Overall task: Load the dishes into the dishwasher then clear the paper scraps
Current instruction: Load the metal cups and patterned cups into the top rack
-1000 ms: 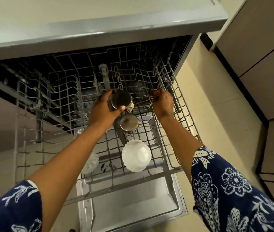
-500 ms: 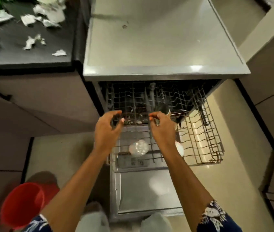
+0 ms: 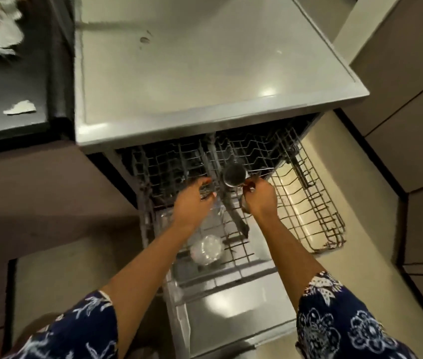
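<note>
At the dishwasher's grey wire upper rack (image 3: pixel 308 203): left hand (image 3: pixel 192 200) and right hand (image 3: pixel 259 199) curled on front wires, round steel cup (image 3: pixel 235 174) just beyond; white paper scraps (image 3: pixel 20 108) uncleared on black counter (image 3: pixel 32 73). Risk: jerky push topples cup

The dishwasher top (image 3: pixel 205 73) is smooth grey metal with a soft sheen and a few bright glints, and its lowered door (image 3: pixel 231 320) is brushed steel that throws back a pale blur of light. The wire rack (image 3: pixel 308 203) is thin, dull grey coated metal; in it are a polished steel cup (image 3: pixel 235 174) and a clear, glossy bowl (image 3: pixel 206 248), glass or plastic, hard to tell. White paper scraps (image 3: pixel 20 108) with rough torn edges lie on a matt black counter (image 3: pixel 11 81), near matt taupe cabinet fronts (image 3: pixel 412 112), a glossy cream floor (image 3: pixel 360 242) and sleeves (image 3: pixel 347 320) of navy printed cloth.
</note>
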`<state>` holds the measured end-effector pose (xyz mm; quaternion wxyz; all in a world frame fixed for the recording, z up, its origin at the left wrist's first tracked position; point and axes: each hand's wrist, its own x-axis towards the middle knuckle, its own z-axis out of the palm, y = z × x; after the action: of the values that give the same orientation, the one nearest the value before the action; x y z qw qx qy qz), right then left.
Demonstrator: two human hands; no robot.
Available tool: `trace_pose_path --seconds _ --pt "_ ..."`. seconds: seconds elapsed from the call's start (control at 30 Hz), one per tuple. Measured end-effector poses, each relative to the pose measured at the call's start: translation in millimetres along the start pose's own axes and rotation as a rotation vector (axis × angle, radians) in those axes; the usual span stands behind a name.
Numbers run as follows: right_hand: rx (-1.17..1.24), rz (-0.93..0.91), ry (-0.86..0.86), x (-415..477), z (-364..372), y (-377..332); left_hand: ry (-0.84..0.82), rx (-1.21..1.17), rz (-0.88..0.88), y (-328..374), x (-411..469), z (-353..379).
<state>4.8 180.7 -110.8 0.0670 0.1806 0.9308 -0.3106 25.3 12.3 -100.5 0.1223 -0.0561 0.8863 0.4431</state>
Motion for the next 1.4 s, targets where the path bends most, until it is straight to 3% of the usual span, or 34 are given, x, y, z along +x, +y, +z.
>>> trace_pose_path --seconds 0.23,0.43,0.6,0.83,1.03,1.4 --pt "-0.047 -0.055 0.109 102.6 -2.3 87.6 -0.056 0.112 -0.051 -11.1 91.2 102.7" --pt "-0.051 -0.047 0.003 158.8 6.7 116.1 0.006 0.126 -0.058 -30.7 126.6 133.4" --pt "0.002 -0.012 -0.003 165.0 12.2 128.3 0.088 0.201 0.03 -34.0 124.2 139.1" --pt "-0.147 0.018 0.021 156.4 20.6 133.3 0.058 0.231 0.13 -20.6 125.5 137.5" --pt "-0.166 0.043 0.034 151.3 17.3 126.6 0.048 0.232 0.15 -14.5 126.9 139.7" --pt "-0.181 0.014 0.026 139.4 16.1 116.3 0.016 0.031 0.092 -23.8 124.5 135.1"
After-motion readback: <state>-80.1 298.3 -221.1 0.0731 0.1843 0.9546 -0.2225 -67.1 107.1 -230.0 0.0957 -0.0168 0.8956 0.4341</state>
